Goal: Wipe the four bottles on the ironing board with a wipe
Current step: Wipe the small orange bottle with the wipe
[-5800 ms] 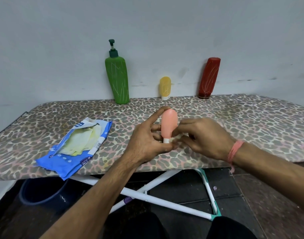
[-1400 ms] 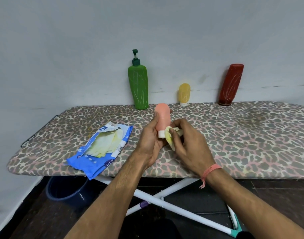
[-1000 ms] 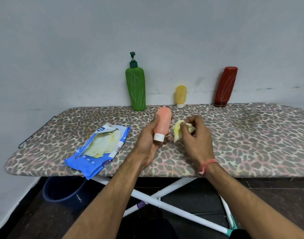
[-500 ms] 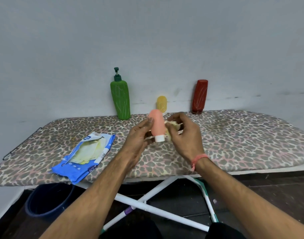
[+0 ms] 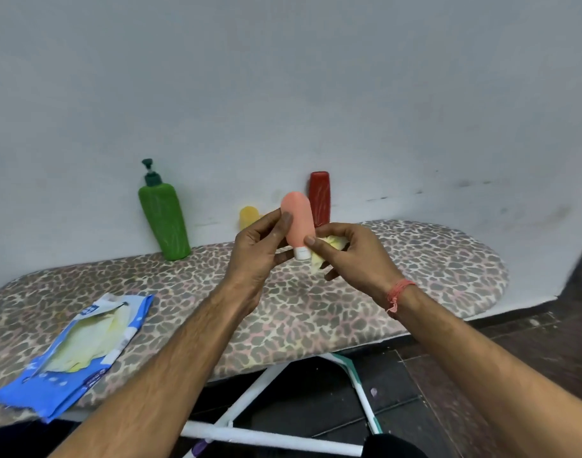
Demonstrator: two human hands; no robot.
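Note:
My left hand (image 5: 254, 251) grips a small pink bottle (image 5: 297, 219) with a white cap, cap down, above the leopard-print ironing board (image 5: 415, 259). My right hand (image 5: 352, 256) holds a crumpled yellow wipe (image 5: 329, 246) against the bottle's lower right side, thumb near the cap. A tall green pump bottle (image 5: 164, 216) stands at the back left by the wall. A small yellow bottle (image 5: 248, 215) is partly hidden behind my left hand. A dark red bottle (image 5: 320, 196) stands behind the pink one.
An open blue pack of wipes (image 5: 81, 348) lies on the board's front left. The board's white legs (image 5: 269, 434) and a dark floor show below. A grey wall rises right behind the bottles.
The view has swung so the board sits lower and further left. My hands have lifted the pink bottle higher, and the wipe has stayed at its lower right side.

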